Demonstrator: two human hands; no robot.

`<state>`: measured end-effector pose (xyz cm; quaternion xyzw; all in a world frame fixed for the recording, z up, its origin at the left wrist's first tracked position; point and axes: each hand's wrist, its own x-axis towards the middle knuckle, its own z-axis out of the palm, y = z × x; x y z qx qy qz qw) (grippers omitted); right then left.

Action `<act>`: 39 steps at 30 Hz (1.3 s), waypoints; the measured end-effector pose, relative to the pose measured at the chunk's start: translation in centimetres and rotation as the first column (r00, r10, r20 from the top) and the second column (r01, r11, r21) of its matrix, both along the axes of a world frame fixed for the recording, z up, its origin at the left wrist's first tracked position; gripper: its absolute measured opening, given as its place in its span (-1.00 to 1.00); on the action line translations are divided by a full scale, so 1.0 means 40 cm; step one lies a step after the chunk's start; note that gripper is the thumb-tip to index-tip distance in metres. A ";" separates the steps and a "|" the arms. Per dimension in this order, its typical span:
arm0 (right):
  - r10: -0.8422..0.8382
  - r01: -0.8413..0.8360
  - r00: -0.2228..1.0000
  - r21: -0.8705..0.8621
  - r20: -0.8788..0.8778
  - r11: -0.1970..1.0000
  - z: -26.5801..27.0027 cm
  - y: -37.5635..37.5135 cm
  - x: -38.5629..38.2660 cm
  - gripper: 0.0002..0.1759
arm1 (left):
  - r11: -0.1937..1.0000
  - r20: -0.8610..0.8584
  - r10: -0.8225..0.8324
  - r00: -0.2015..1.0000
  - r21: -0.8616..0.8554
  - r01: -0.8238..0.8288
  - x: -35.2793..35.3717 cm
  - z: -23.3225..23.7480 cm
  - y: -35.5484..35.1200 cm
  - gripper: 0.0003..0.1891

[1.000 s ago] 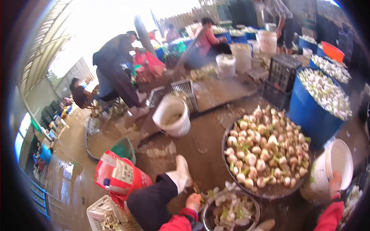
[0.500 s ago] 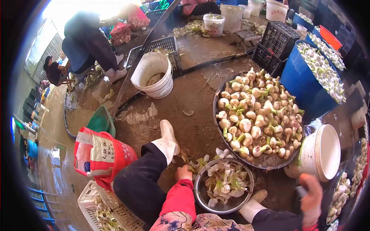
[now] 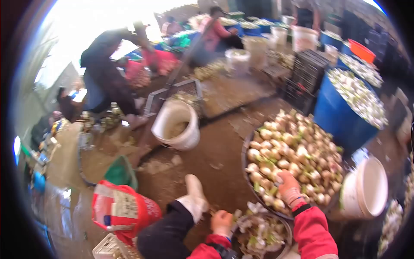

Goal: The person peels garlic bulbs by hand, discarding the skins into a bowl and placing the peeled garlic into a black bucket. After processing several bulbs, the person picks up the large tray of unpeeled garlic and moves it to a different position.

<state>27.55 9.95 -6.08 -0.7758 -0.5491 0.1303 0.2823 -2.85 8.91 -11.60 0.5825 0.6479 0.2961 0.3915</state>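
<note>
My right hand (image 3: 288, 186) reaches onto the near left edge of a round tray heaped with garlic bulbs (image 3: 302, 151); its fingers are bent among the bulbs, and whatever they hold is too blurred to make out. Low in the middle, my left hand (image 3: 221, 222) is closed beside the left rim of a metal bowl (image 3: 288, 241). White and green peelings (image 3: 261, 233) fill that bowl. What my left hand grips, if anything, is hidden.
A white bucket (image 3: 183, 140) stands ahead, another (image 3: 373, 187) lies tilted at right. Blue tubs of garlic (image 3: 340, 116) and black crates (image 3: 308, 71) are behind the tray. A red bag (image 3: 144, 211) stands left. Several people work farther back, one person (image 3: 105, 73) bending over.
My right hand has moved from the lower right, near the white bucket, up and left onto the garlic bulbs. The head view has tilted up, and my left hand remains beside the bowl.
</note>
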 end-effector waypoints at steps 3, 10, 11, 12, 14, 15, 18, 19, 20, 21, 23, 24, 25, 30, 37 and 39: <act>-0.060 0.097 0.992 -0.360 0.111 0.928 -0.006 0.145 0.010 -0.30 | 0.927 0.544 0.106 0.833 -0.357 0.116 0.042 0.158 -0.094 -0.52; 0.178 -0.009 0.976 -0.802 0.122 0.597 0.058 0.196 0.045 -0.22 | 0.818 0.679 0.181 0.711 -0.506 0.274 0.036 0.249 -0.145 -0.65; 0.213 -0.033 0.973 -0.858 0.090 0.512 0.079 0.180 0.029 -0.18 | 0.739 0.652 0.294 0.699 -0.619 0.266 0.040 0.245 -0.144 -0.66; 0.212 -0.050 0.974 -0.830 0.083 0.555 0.071 0.160 0.016 -0.21 | 0.764 0.639 0.268 0.721 -0.597 0.245 0.046 0.206 -0.149 -0.68; 0.141 -0.047 0.989 -0.797 0.049 0.602 0.046 0.129 -0.014 -0.33 | 0.805 0.626 0.188 0.757 -0.539 0.246 0.057 0.156 -0.164 -0.70; 0.137 -0.041 0.989 -0.797 0.052 0.602 0.050 0.122 -0.019 -0.33 | 0.840 0.603 0.101 0.791 -0.478 0.257 0.060 0.141 -0.172 -0.71; 0.078 0.008 0.994 -0.735 0.083 0.678 0.056 0.110 -0.031 -0.37 | 0.861 0.598 0.068 0.799 -0.439 0.255 0.069 0.126 -0.174 -0.76; 0.076 0.015 0.993 -0.733 0.091 0.680 0.063 0.101 -0.027 -0.37 | 0.862 0.604 0.065 0.794 -0.434 0.260 0.069 0.128 -0.178 -0.76; 0.040 0.042 0.994 -0.682 0.104 0.731 0.073 0.091 -0.026 -0.37 | 0.803 0.675 0.225 0.702 -0.537 0.259 0.069 0.170 -0.167 -0.78; 0.003 0.070 0.993 -0.627 0.115 0.776 0.084 0.079 -0.024 -0.36 | 0.727 0.707 0.385 0.593 -0.628 0.278 0.071 0.212 -0.156 -0.80; -0.054 0.086 0.994 -0.375 0.095 0.923 0.067 0.051 0.020 -0.42 | 0.705 0.677 0.401 0.617 -0.658 0.264 0.074 0.247 -0.154 -0.82; -0.111 0.116 0.993 -0.325 0.035 0.939 0.058 0.023 0.056 -0.45 | 0.729 0.721 0.355 0.594 -0.612 0.307 0.073 0.241 -0.153 -0.79; -0.161 0.148 0.987 -0.272 -0.026 0.951 0.100 -0.002 0.058 -0.48 | 0.752 0.764 0.307 0.568 -0.561 0.348 0.074 0.236 -0.151 -0.77; 0.021 0.245 0.156 0.059 -0.988 0.968 0.207 -0.273 -0.127 -0.60 | 0.762 0.654 -0.513 0.556 0.049 0.646 0.114 0.345 -0.171 -0.22; -0.035 0.324 0.341 0.083 -0.940 0.942 0.270 -0.519 -0.337 -0.59 | 0.710 0.630 -0.596 0.498 0.123 0.693 0.126 0.286 -0.244 -0.31; 0.006 0.196 0.557 0.138 -0.831 0.971 0.270 -0.543 -0.325 -0.56 | 0.648 0.564 -0.665 0.489 0.109 0.754 0.110 0.272 -0.237 -0.23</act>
